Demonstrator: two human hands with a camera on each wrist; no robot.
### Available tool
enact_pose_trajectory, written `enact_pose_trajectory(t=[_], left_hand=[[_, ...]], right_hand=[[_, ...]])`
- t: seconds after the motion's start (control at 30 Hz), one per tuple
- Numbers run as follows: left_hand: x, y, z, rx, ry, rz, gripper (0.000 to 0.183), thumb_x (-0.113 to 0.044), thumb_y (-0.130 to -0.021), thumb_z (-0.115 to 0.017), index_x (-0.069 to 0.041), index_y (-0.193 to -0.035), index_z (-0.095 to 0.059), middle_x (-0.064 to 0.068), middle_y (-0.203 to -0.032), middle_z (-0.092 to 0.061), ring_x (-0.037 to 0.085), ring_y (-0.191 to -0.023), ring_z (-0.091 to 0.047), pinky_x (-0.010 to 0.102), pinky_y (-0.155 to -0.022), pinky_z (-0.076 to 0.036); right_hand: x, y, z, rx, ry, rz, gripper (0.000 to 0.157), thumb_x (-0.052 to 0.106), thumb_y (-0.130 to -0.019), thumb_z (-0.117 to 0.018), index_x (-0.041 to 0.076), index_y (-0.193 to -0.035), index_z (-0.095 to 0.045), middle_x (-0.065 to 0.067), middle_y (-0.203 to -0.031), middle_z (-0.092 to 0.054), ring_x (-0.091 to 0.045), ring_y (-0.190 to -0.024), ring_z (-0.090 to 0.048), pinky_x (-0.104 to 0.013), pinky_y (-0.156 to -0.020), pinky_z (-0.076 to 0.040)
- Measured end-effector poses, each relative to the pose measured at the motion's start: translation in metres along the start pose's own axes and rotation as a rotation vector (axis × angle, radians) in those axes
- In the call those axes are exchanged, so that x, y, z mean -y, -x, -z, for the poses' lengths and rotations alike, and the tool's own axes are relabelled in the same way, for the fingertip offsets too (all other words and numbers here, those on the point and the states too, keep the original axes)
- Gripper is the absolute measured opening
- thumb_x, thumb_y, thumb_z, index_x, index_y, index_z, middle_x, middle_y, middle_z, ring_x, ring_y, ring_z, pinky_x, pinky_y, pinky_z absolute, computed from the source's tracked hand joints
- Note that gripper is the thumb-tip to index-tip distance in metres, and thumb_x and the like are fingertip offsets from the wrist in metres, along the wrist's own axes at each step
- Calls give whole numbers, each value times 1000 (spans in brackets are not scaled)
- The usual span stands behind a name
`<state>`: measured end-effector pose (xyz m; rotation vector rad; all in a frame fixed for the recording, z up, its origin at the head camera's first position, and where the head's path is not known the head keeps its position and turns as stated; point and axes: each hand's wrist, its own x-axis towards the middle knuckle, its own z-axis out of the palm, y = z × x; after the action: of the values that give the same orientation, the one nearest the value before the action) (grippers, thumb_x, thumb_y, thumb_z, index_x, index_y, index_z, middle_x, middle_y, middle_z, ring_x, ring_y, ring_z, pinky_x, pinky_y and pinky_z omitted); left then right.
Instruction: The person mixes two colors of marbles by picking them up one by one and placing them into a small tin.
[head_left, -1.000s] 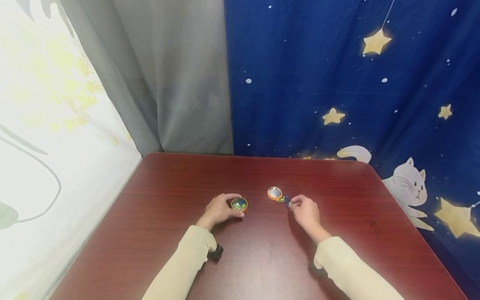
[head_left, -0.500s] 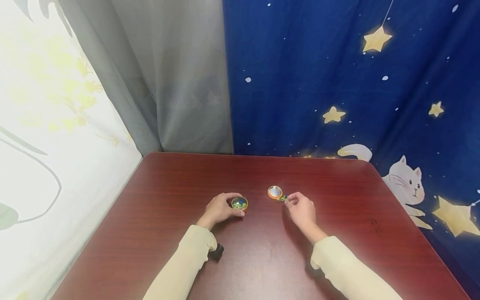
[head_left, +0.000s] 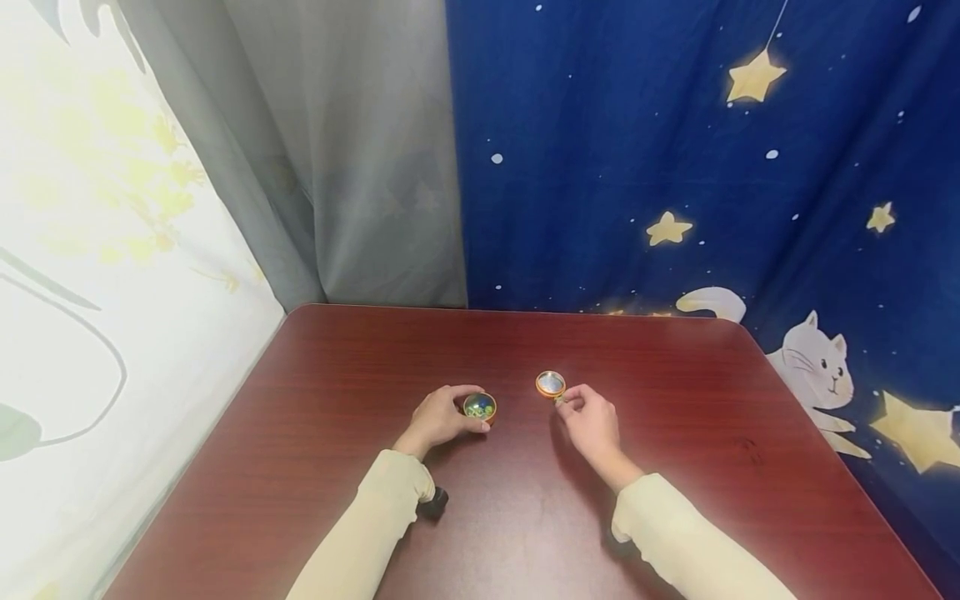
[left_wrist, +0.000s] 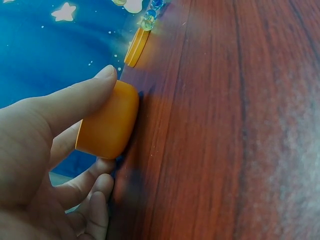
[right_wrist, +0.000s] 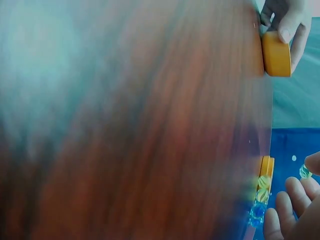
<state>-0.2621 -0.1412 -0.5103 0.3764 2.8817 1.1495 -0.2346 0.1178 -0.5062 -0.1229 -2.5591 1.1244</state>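
My left hand [head_left: 441, 417] grips a small round orange tub [head_left: 480, 407] standing on the table, thumb and fingers around its sides. Green and blue marbles show inside it. In the right wrist view, a glass marble [right_wrist: 305, 171] with green swirls is pinched between the thumb and fingers of my right hand [head_left: 592, 425], above the table. Just beyond that hand lies an orange lid [head_left: 551, 384] with a silvery face. Against the lid rest several loose marbles [right_wrist: 258, 210], yellow-green and blue, mostly hidden by the right hand in the head view.
The dark red wooden table [head_left: 525, 517] carries all of this. A grey curtain [head_left: 382, 167] and a blue star-patterned curtain [head_left: 570, 208] hang behind its far edge. A pale patterned cloth [head_left: 135, 350] borders the left side. A black device [head_left: 432, 505] sits at the left wrist.
My right hand has moved left from the loose marbles' right side toward the tub, lifting a marble. The left hand and tub have stayed in place.
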Motion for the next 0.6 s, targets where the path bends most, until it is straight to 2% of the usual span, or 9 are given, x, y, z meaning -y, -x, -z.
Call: enact_pose_trajectory(t=[0.3, 0.6], left_hand=[[-2, 2, -3, -6, -5, 10, 59, -40, -62, -91, -32, -117, -69, -8, -86, -64, 11, -80, -56, 38, -72, -43], [-3, 0, -2, 0, -14, 2, 59, -41, -62, -91, -31, -116, -69, -9, -86, -65, 10, -80, -57, 38, -72, -43]], right_hand=[[8, 10, -9, 88, -73, -41, 9, 16, -82, -75, 12, -85, -68, 5, -72, -68, -13, -67, -64, -35, -68, -47], [23, 15, -22, 139, -148, -16, 8, 9, -82, -76, 8, -84, -68, 2, -70, -67, -11, -63, -64, -32, -66, -50]])
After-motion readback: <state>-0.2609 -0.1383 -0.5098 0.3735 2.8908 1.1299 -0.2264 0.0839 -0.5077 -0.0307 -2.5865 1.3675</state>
